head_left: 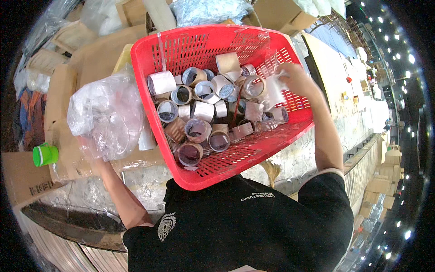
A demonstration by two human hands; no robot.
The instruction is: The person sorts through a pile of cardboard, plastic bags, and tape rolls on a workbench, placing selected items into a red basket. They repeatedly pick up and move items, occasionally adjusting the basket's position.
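A red plastic basket (183,179) with slotted walls stands tilted in front of me, holding several short hollow tape rolls (202,111), some white, some brown, some see-through. At its left, a bunched clear plastic bag (106,115) is in my left hand (90,152); the bag hides most of the fingers. My right hand (297,80) reaches over the basket's right wall, fingers bent and blurred by motion. At those fingertips is a whitish, smeared piece (275,90) whose kind I cannot make out. A clear-sided tape roll (253,86) lies just left of it.
Brown cardboard (102,50) lies under and behind the bag. A small green bucket-like container (45,154) sits at far left. Blue-tinted plastic bags (208,11) are heaped beyond the basket. Stacked cardboard boxes (380,181) and a pale table surface (333,68) are at right.
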